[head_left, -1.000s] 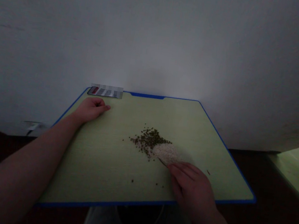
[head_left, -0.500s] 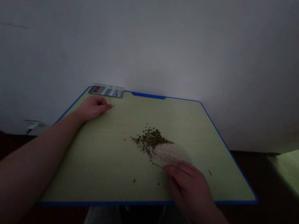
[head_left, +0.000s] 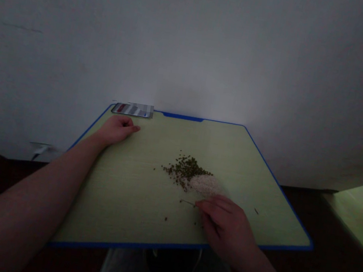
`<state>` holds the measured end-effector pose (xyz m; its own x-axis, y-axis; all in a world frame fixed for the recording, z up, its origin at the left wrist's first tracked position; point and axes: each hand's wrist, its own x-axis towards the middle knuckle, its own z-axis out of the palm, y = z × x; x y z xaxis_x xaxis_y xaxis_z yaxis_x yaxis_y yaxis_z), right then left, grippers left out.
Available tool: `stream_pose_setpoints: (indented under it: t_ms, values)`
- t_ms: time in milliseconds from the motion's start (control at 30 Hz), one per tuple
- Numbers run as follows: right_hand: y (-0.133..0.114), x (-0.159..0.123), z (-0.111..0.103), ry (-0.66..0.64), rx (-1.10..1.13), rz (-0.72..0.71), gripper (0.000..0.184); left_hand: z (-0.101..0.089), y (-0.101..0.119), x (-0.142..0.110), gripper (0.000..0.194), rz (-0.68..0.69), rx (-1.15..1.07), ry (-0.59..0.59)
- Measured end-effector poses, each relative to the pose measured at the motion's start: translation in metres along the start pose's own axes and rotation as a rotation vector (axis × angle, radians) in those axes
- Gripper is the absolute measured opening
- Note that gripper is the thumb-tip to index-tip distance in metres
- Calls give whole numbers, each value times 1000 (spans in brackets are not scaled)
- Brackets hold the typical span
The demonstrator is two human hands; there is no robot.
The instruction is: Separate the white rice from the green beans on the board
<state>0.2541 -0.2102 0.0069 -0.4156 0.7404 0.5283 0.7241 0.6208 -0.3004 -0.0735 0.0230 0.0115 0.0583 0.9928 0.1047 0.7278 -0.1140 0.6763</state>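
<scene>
My right hand (head_left: pixel 227 227) pinches a thin, needle-like stick (head_left: pixel 188 202) near the front of the folding table. The stick points left, and a small bean lies at its far tip. Just beyond that hand is a heap of pale grains (head_left: pixel 207 184), apparently rice, partly hidden by the fingers. Small green beans (head_left: pixel 186 167) are heaped against its left side, some scattered outward. My left hand (head_left: pixel 117 129) rests at the table's back left with its fingers curled and thumb stretched out; I see nothing in it.
A phone (head_left: pixel 132 110) lies at the back left edge of the blue-rimmed table (head_left: pixel 130 205). A thin dark sliver (head_left: pixel 256 211) is on the right, and a stray bean (head_left: pixel 166 219) near the front. Below the front edge, a dark container (head_left: pixel 171 264) sits between my legs. A wall (head_left: pixel 194 51) stands behind.
The stick's tip has moved left and slightly toward me, away from the heaps, with a bean at its tip. My left hand stays in place; the view has shifted slightly.
</scene>
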Motion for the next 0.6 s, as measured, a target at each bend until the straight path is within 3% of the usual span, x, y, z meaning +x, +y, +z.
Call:
stream_pose_setpoints:
  t_ms: [467, 600]
  values:
    - [-12, 3, 8, -55, 173, 12, 25, 1, -4, 2, 33, 18, 1, 2]
    - [-14, 2, 1, -83, 194, 44, 24, 2, -5, 3, 33, 16, -2, 1]
